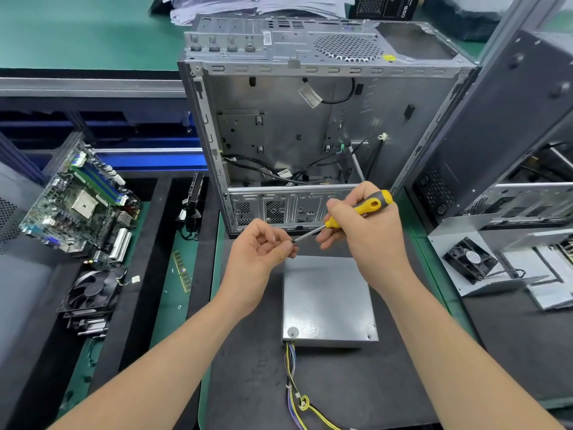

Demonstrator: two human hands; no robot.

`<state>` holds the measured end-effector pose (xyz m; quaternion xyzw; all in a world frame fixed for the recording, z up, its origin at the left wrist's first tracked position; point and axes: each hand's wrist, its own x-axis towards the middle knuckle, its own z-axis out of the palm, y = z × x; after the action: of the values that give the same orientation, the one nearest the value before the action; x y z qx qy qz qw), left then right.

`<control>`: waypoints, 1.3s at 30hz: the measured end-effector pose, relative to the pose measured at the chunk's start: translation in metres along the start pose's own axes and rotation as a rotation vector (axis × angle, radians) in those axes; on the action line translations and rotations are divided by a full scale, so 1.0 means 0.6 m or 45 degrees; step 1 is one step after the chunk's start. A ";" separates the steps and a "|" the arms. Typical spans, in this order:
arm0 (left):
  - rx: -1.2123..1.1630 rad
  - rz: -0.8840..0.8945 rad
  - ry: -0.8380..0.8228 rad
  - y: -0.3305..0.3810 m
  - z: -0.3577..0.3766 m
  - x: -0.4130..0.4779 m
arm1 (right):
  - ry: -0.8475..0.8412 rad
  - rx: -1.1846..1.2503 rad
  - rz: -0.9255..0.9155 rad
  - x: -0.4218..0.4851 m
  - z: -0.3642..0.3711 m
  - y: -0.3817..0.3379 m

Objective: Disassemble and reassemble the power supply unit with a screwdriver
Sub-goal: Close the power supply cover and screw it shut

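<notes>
Head view only. The power supply unit (325, 299) lies flat on the dark mat of the tabletop (248, 383), just in front of the person, with its bundle of cables (294, 395) trailing toward the near edge. The right hand (366, 231) is wrapped round the yellow-and-black handle of the screwdriver (356, 211), held in the air above the unit's far edge. The left hand (260, 252) pinches the tip of the shaft between thumb and forefinger; there may be a screw there, but it is too small to tell. Behind stands the open computer case (310, 119), gutted apart from loose wires. A motherboard (80, 203) and a fan (93, 290) are parked on the left, another fan (469, 259) on the right. Progress, my read: the unit is out of the case and its cover looks seated, so it is mid-task. I cannot tell whether the person is loading or removing a screw. Remounting in the case looks left to do.
</notes>
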<state>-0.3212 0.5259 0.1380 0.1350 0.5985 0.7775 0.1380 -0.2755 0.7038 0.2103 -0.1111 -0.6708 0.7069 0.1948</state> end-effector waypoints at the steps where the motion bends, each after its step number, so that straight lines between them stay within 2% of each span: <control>1: -0.009 -0.005 -0.001 -0.001 -0.001 0.000 | -0.006 -0.003 -0.004 0.000 0.000 0.001; 17: -0.024 0.000 -0.025 -0.003 0.000 -0.001 | 0.023 -0.045 0.061 -0.009 0.000 0.007; 22: -0.190 -0.063 0.000 -0.003 -0.004 -0.003 | 0.128 0.048 0.079 -0.006 -0.004 0.001; 27: -0.342 -0.062 -0.022 0.012 -0.005 -0.008 | 0.138 0.185 0.090 -0.011 -0.004 -0.006; 39: -0.354 -0.032 -0.045 0.030 -0.001 -0.013 | 0.107 0.264 0.123 -0.020 0.003 -0.010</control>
<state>-0.3153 0.5179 0.1550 0.1207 0.4840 0.8488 0.1755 -0.2649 0.6971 0.2153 -0.1520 -0.5793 0.7757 0.1989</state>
